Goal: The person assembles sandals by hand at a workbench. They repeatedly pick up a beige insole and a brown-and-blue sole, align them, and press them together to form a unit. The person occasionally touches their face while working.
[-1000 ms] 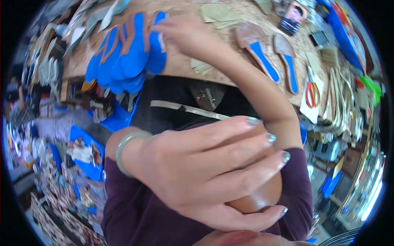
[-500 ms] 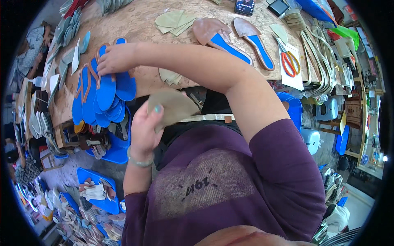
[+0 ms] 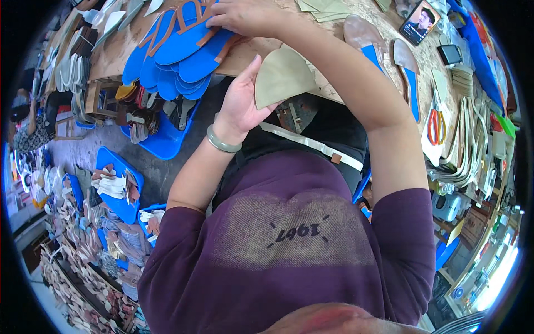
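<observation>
My left hand (image 3: 239, 106) holds a tan half-round upper piece (image 3: 285, 77) upright against its palm and fingers, the thumb along one edge. A pale bangle (image 3: 222, 140) circles that wrist. My right hand (image 3: 245, 15) reaches across to the table's front left, its fingers curled down onto the brown-edged end of a blue insole (image 3: 208, 60) on the pile. The fingertips are partly hidden at the insole's edge. Other blue insoles (image 3: 177, 50) with brown edging fan out, overlapping, and hang over the table edge.
Brown-toed blue shoe parts (image 3: 409, 69) lie farther right on the table (image 3: 328, 53), near red-and-yellow-handled scissors (image 3: 436, 127), a phone (image 3: 420, 23) and pale strips (image 3: 473, 133). Tan pieces (image 3: 322, 8) lie at the back. Blue bins (image 3: 119, 183) stand on the floor at left.
The view has swung, so the table sits higher and farther right in it. My left hand has turned, showing its palm and the tan piece's face. My right hand stays at the insole pile.
</observation>
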The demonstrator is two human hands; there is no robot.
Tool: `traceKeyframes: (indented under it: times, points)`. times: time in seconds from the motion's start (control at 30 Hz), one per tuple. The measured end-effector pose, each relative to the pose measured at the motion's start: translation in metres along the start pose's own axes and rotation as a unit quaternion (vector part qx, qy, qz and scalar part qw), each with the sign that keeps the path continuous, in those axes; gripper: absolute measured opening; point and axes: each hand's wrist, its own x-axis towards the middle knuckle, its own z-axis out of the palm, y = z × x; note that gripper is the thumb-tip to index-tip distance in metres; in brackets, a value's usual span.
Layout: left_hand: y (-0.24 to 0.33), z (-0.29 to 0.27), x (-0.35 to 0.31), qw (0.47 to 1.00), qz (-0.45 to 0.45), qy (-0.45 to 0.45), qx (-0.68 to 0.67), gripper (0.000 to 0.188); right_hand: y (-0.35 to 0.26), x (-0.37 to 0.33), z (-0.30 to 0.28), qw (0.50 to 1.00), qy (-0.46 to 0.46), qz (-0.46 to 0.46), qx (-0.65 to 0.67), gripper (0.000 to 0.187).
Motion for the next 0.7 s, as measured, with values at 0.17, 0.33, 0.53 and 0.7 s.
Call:
traceKeyframes:
  times: [0.17,0.33,0.53,0.7]
  points:
    - [0.002,-0.008,-0.003,0.999,0.020,0.029,0.039,0.048,0.003,0.008,-0.017,0.984,-0.042,0.123,0.121,0.030]
    - [0.009,0.000,-0.017,0.987,0.059,0.080,0.123,0.043,0.012,0.014,-0.024,0.964,-0.122,0.177,0.156,0.036]
    - [0.032,0.002,-0.019,0.971,0.145,0.120,0.151,0.040,0.028,0.001,0.003,0.974,-0.102,0.185,0.081,0.038]
    - [0.055,-0.001,-0.006,0.984,0.157,-0.012,0.078,0.044,0.026,-0.006,-0.012,0.946,-0.178,0.232,0.140,0.041]
